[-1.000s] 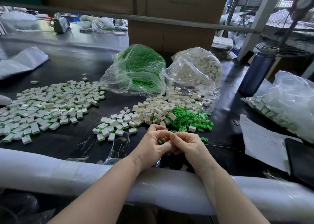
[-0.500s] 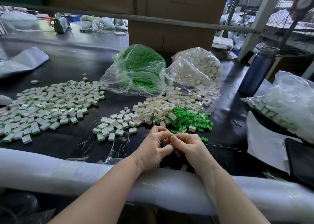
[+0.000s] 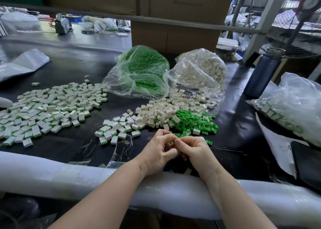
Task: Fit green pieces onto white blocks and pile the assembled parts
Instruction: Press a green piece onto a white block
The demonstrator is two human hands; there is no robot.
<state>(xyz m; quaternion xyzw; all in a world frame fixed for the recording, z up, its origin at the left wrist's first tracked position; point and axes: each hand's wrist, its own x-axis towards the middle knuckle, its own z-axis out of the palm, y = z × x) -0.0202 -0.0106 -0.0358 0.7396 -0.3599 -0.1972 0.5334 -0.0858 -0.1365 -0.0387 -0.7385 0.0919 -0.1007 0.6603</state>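
Observation:
My left hand (image 3: 155, 153) and my right hand (image 3: 197, 151) meet fingertip to fingertip just above the dark table, near its front edge. Together they pinch a small part that the fingers almost wholly hide; a speck of green shows inside the left hand's curl. Just beyond the hands lie a heap of loose green pieces (image 3: 194, 119) and a heap of white blocks (image 3: 161, 109). A small cluster of assembled parts (image 3: 114, 131) sits to the left of the hands. A much larger spread of assembled parts (image 3: 48, 107) covers the table's left side.
An open bag of green pieces (image 3: 142, 72) and one of white blocks (image 3: 201, 70) stand behind the heaps. At the right are a blue bottle (image 3: 262, 72), a bag of parts (image 3: 291, 107), paper (image 3: 274, 141) and a black phone (image 3: 307, 162). White foam padding (image 3: 69, 173) lines the front edge.
The fingertips have shifted slightly against each other around the small part. Both hands stay in the same spot and the heaps are unchanged.

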